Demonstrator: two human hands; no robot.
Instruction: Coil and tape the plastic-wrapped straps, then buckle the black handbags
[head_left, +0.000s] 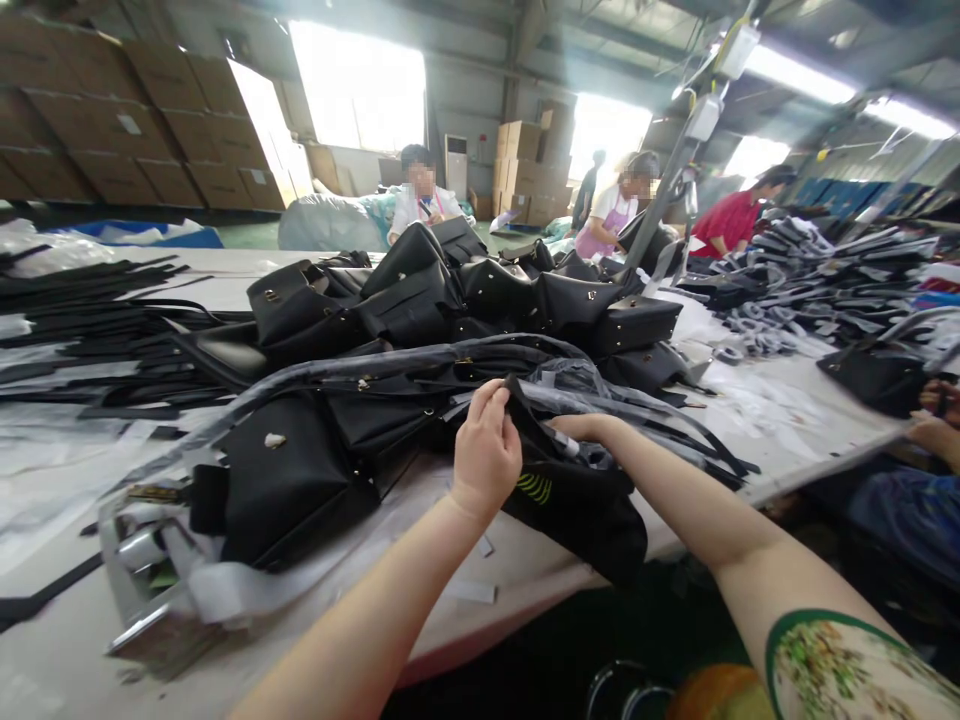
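My left hand (489, 450) is closed, its fingers pinching the upper edge of a soft black bag (577, 515) with yellow-green curved lines on its side. The bag hangs partly over the front edge of the table. My right hand (577, 428) reaches in at the bag's opening or just behind it; its fingers are out of sight. Some clear plastic wrap and a small white piece show beside that wrist. Left of my hands lies a black handbag (289, 470) with a metal clasp. Long plastic-wrapped straps (360, 358) arch behind both hands.
A metal tape dispenser (161, 590) stands at the table's front left. More black handbags (420, 300) are heaped behind the straps. Black strips (90, 330) lie far left. A slanted metal post (660, 190) rises at the back. Several people work around the table; one's hands (934, 425) are at right.
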